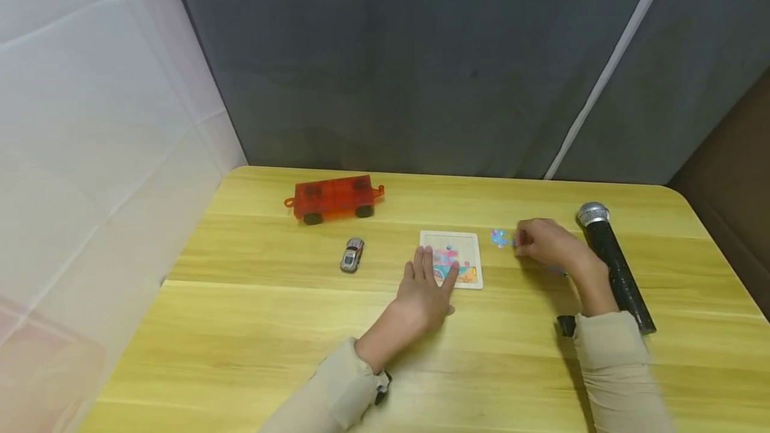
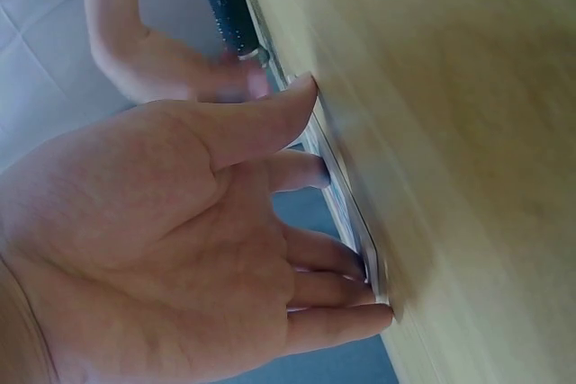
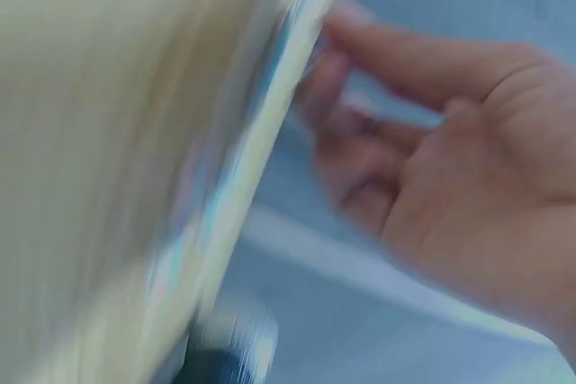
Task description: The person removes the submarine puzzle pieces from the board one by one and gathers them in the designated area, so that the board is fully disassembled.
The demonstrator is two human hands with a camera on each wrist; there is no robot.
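A square puzzle board with pink, blue and orange pieces in its lower part lies at mid-table. My left hand rests on its near side, fingers straight and spread; in the left wrist view the fingertips touch the board's edge. To its right lies a blue puzzle piece. My right hand is just beyond it, fingers curled and thumb near the index finger, with a blue bit showing at the fingertips. Blur in the right wrist view hides whether it pinches a piece. Another small piece lies partly hidden under that hand.
A black microphone with a silver head lies right of my right forearm. A short black object lies by the right sleeve. Left of the board are a small silver toy car and a red toy wagon. A grey wall stands behind the table.
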